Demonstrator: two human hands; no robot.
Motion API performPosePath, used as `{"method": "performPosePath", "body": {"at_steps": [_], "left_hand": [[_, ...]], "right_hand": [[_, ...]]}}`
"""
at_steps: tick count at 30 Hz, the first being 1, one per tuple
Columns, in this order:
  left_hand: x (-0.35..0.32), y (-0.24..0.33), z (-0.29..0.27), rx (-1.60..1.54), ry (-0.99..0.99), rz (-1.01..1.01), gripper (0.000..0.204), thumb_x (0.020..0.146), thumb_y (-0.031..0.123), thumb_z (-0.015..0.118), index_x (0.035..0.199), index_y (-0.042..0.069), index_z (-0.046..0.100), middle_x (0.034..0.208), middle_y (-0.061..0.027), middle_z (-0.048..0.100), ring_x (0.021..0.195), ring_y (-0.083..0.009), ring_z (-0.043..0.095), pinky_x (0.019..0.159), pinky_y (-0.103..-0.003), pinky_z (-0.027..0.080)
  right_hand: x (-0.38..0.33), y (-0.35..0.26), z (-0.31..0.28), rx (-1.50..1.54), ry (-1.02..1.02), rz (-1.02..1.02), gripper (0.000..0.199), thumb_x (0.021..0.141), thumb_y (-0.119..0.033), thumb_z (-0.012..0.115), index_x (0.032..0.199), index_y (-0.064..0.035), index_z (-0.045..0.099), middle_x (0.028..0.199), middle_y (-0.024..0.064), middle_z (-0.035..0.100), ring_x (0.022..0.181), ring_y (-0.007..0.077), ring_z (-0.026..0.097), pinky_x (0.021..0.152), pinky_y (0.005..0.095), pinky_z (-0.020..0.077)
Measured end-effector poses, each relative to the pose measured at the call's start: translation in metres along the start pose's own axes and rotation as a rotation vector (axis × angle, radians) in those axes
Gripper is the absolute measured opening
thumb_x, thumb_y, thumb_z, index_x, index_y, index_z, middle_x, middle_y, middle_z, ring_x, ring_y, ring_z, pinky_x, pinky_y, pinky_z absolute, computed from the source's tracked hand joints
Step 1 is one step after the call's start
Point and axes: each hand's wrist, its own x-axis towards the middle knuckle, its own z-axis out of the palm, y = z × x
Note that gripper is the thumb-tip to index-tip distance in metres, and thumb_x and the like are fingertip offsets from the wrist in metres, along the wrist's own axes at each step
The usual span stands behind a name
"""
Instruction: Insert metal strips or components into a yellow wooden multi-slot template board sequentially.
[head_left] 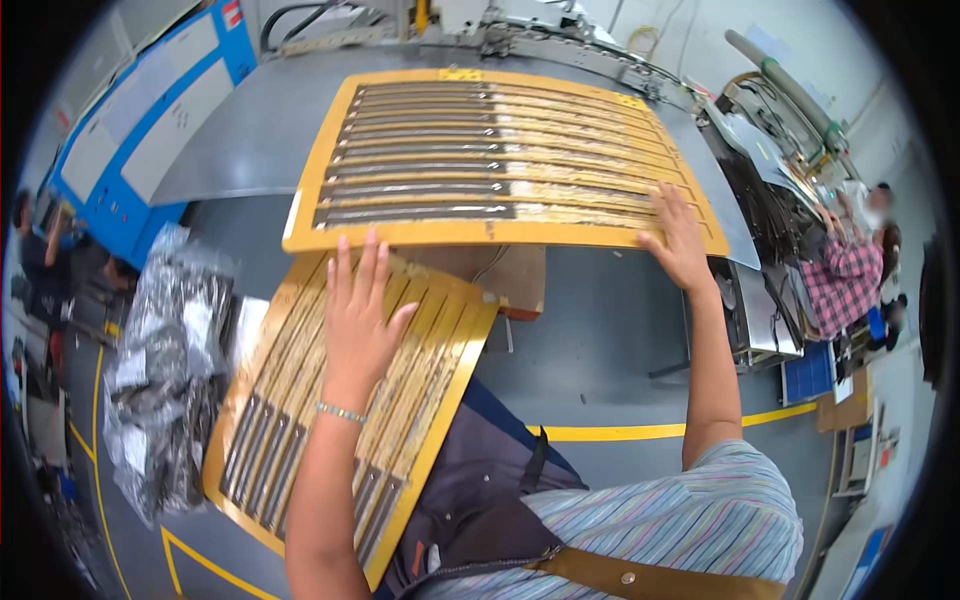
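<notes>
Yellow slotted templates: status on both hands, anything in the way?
Left hand flat, open, on the lower yellow template. Right hand open, pressing the upper template at its near right edge on the grey table. Nothing in the way.

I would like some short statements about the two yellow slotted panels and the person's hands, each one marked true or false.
1. The left hand lies flat on the lower yellow panel. True.
2. The right hand grips the bundle of clear plastic bags. False: it rests on the near right edge of the upper yellow panel; the bags lie apart, to the person's left.
3. The upper panel lies on the grey machine table. True.
4. Both panels have long narrow slots. True.
5. The left wrist is bare. False: it wears a thin bracelet.
6. Both hands are closed in fists. False: the fingers are spread open.
</notes>
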Motion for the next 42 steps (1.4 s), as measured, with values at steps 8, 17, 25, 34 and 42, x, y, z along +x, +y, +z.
{"method": "performPosePath", "body": {"at_steps": [8,17,25,34,42], "left_hand": [[0.084,-0.040,0.008,0.105,-0.039,0.037,0.071,0.108,0.046,0.058,0.167,0.009,0.041,0.178,-0.0033,0.031,0.166,-0.0339,0.021,0.133,-0.058,0.015],[0.133,-0.054,0.014,-0.002,-0.165,0.042,0.060,0.112,0.046,0.052,0.160,0.010,0.053,0.173,-0.0044,0.041,0.162,-0.0334,0.032,0.132,-0.056,0.016],[0.115,-0.068,0.029,0.066,-0.072,0.132,0.066,0.109,0.052,0.056,0.158,0.008,0.055,0.171,-0.0078,0.044,0.161,-0.0347,0.033,0.131,-0.055,0.020],[0.133,-0.052,0.054,0.035,-0.038,0.097,0.081,0.109,0.064,0.045,0.164,0.005,0.045,0.175,-0.0087,0.037,0.162,-0.0362,0.029,0.131,-0.056,0.022],[0.139,-0.041,0.044,0.139,-0.109,0.102,0.080,0.110,0.063,0.044,0.166,0.006,0.040,0.177,-0.0081,0.032,0.163,-0.0350,0.027,0.132,-0.055,0.022]], "right_hand": [[0.041,-0.010,0.000,-0.033,-0.164,0.037,0.106,0.088,-0.084,0.062,0.167,-0.0157,0.042,0.177,0.0146,0.030,0.165,0.0368,0.021,0.133,0.0579,0.0138],[0.045,0.003,0.002,-0.002,-0.237,0.099,0.109,0.087,-0.085,0.061,0.168,-0.0154,0.039,0.177,0.0162,0.028,0.166,0.0373,0.020,0.133,0.0598,0.0118],[0.047,0.012,0.038,-0.055,-0.132,0.070,0.109,0.088,-0.080,0.066,0.169,-0.0140,0.037,0.176,0.0184,0.031,0.165,0.0376,0.021,0.133,0.0550,0.0162],[0.055,0.034,0.039,-0.136,-0.139,0.062,0.102,0.093,-0.080,0.058,0.171,-0.0190,0.034,0.178,0.0178,0.025,0.166,0.0395,0.016,0.132,0.0603,0.0116],[0.039,0.032,0.040,-0.211,-0.122,0.149,0.108,0.092,-0.087,0.052,0.173,-0.0194,0.029,0.180,0.0171,0.020,0.166,0.0401,0.013,0.129,0.0688,0.0096]]}}
